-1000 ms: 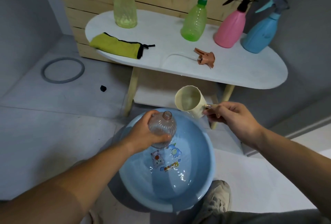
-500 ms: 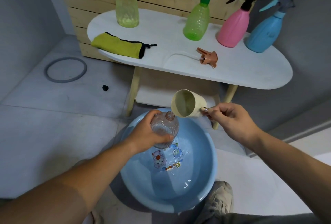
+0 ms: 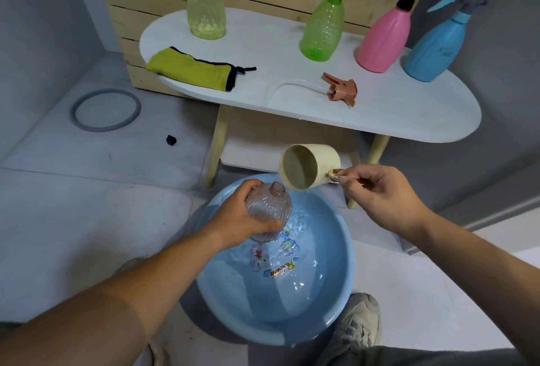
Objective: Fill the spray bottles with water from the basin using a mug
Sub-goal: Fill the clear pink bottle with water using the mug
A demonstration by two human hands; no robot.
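Observation:
My left hand (image 3: 239, 216) grips a clear ribbed bottle (image 3: 270, 209) with an open brownish neck, held upright over the blue basin (image 3: 336, 307) of water. My right hand (image 3: 377, 193) holds the cream mug (image 3: 306, 169) by its handle, tipped hard to the left with its lip just above the bottle's neck. Water splashes beside the bottle into the basin. The bottle's orange spray head (image 3: 340, 89) with its tube lies on the white table (image 3: 409, 114).
On the table stand a headless yellow-green bottle (image 3: 206, 0), a green spray bottle (image 3: 323, 26), a pink one (image 3: 385, 35) and a blue one (image 3: 435, 47), plus a yellow cloth (image 3: 190, 69). A grey ring (image 3: 106, 110) lies on the floor; my shoe (image 3: 356, 324) touches the basin.
The mug has tilted further toward the bottle and come closer to its neck; water now runs out and ripples the basin. My left hand keeps the bottle in place.

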